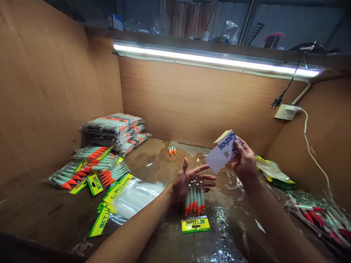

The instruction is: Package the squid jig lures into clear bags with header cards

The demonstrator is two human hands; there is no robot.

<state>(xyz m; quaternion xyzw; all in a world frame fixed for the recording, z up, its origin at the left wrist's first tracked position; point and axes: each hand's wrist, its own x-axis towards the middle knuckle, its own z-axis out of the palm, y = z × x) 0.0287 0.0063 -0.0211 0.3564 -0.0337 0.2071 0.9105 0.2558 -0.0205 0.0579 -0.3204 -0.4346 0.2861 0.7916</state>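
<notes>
My left hand (189, 179) is open, palm up with the fingers spread, just behind a group of several pale fishing lures (195, 199) with orange tips. Whether it touches them I cannot tell. Those lures lie in what looks like a clear bag whose yellow-green BCT LURE header (195, 224) points towards me. Raised to the right, my right hand (244, 160) pinches a folded piece of white printed card (222, 153) with blue lettering. To the left of my forearm lie flat clear bags (139, 195) with yellow headers.
Filled lure packs (93, 166) and a stack of larger packs (117, 131) stand at the left. Three lures (172, 150) lie near the back wall. Loose red-and-silver lures (320, 219) and more bags (274, 171) are at the right. A white cable (309, 142) runs down from a socket (286, 112).
</notes>
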